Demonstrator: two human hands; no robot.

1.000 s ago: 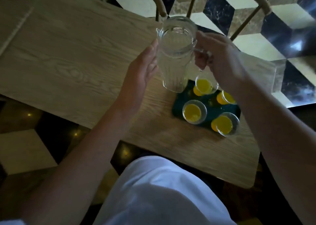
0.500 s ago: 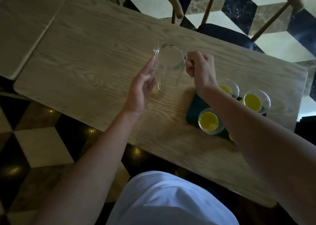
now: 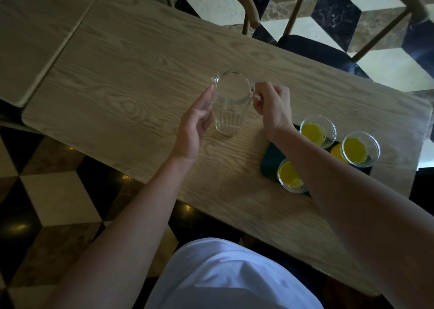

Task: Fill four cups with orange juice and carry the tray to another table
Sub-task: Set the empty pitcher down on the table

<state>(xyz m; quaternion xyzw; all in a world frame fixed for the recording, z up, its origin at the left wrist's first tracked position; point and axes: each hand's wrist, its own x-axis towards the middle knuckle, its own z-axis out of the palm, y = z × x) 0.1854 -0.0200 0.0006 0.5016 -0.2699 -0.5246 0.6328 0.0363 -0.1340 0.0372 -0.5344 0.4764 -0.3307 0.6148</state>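
We are setting the empty glass pitcher (image 3: 229,104) down on the counter (image 3: 131,80), our right hand (image 3: 272,109) closed in a grip on its handle, our left hand (image 3: 195,125) open, steadying its side. Pouring looks finished; next we are judging a two-handed lift of the dark tray (image 3: 270,161). Three filled cups (image 3: 318,132) are showing; our right forearm is hiding the fourth.

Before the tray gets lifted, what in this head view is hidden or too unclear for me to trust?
- Fourth cup: not visible, the right forearm crosses the tray where it would stand.
- Tray's near right part: covered by the same forearm.
- Right hand grip on the jug handle: fingers curl around it, contact unclear.
- Left hand: touching the jug or just beside it, cannot tell.
- Jug base on the table: blurred through glass.
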